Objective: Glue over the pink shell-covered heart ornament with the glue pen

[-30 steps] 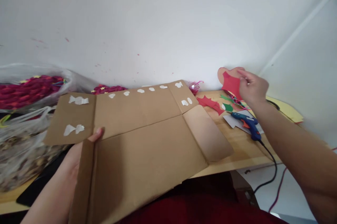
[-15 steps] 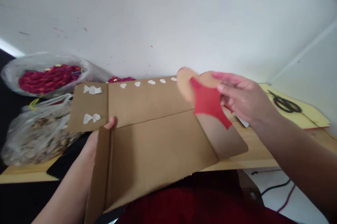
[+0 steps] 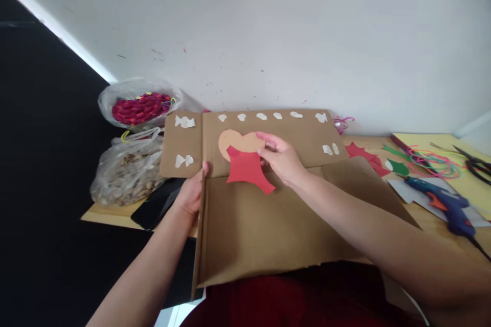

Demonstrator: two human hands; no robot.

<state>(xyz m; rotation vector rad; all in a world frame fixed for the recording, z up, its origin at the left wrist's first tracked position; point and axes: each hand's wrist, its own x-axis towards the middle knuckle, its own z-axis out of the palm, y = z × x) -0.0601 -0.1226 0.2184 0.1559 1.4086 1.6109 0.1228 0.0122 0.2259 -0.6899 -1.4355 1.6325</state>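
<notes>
An opened-out cardboard box [image 3: 284, 230] with torn white paper patches rests across the table edge and my lap. My left hand [image 3: 194, 191] grips its left side, thumb on the inner face and the other fingers hidden behind. My right hand [image 3: 282, 158] pinches a cut-out made of a tan heart shape [image 3: 238, 143] with a red paper piece [image 3: 247, 166] across its lower part. This cut-out is over the box's upper panel, near the fold; whether it touches the cardboard I cannot tell.
On the left stand a plastic bag of dark red braided material [image 3: 141, 109], a bag of brownish pieces [image 3: 128, 168] and a black flat object [image 3: 157, 204]. On the right lie a blue glue gun [image 3: 441, 201], scissors [image 3: 477, 163], red paper scraps [image 3: 366, 157] and coloured cords [image 3: 433, 163].
My right hand has brought the heart cut-out left and down over the box's upper panel. The view has turned right, bringing the glue gun into sight. My left hand keeps its hold.
</notes>
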